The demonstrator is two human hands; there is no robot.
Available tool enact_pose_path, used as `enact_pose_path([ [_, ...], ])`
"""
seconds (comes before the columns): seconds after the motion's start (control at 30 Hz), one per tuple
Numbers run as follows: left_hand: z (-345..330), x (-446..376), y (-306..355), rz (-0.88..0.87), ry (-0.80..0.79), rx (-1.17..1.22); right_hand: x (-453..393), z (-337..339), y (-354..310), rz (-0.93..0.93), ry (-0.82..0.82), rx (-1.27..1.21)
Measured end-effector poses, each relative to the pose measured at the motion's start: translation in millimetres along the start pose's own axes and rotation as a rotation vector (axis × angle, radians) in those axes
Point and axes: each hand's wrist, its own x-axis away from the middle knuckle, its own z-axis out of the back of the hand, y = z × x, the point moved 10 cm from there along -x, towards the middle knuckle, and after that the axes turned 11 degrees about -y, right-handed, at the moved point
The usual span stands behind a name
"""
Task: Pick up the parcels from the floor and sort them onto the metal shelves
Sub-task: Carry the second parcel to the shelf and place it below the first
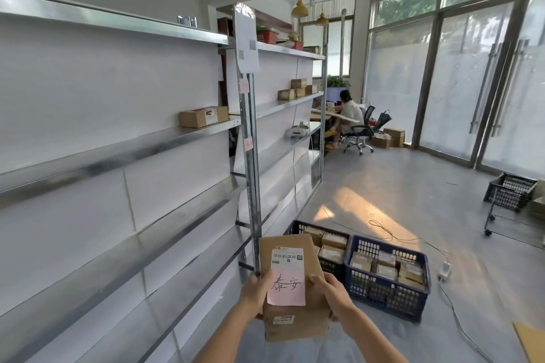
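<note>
Gripping the brown parcel at its sides, left hand and right hand closed around it, label and pink note up, probably for reading before choosing among the metal shelves.

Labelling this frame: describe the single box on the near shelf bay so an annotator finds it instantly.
Start at the near metal shelving bay on the left. On its second tier from the top, at the right end beside the upright post, sits one cardboard box. It is alone on that bay; the other shelved boxes sit grouped in the farther bay.
</note>
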Motion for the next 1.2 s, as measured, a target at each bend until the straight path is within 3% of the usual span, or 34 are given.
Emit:
enact_pose_path([
  [0.3,-10.9,-142.9,45.4,0.019,-0.072,-0.019,-120.0,55.1,-39.1,-0.040,-0.053,-0.082],
  [0.57,11.7,-352.5,48.7,-0.020,-0.106,-0.039,-241.0,92.3,-89.0,-0.051,-0.096,-0.161],
  [0.8,22.6,-400.5,142.9,-0.076,-0.108,-0.203,-337.5,131.9,-107.6,-0.148,-0.061,-0.128],
  [1.0,46.8,-485.5,157.9,-0.021,-0.077,-0.246,-423.2,161.5,-122.9,-0.224,-0.256,-0.059],
  [1.2,65.9,-540.5,162.3,0.073,-0.006,-0.141,-520.2,177.2,-157.3,-0.224,-0.430,0.078],
])
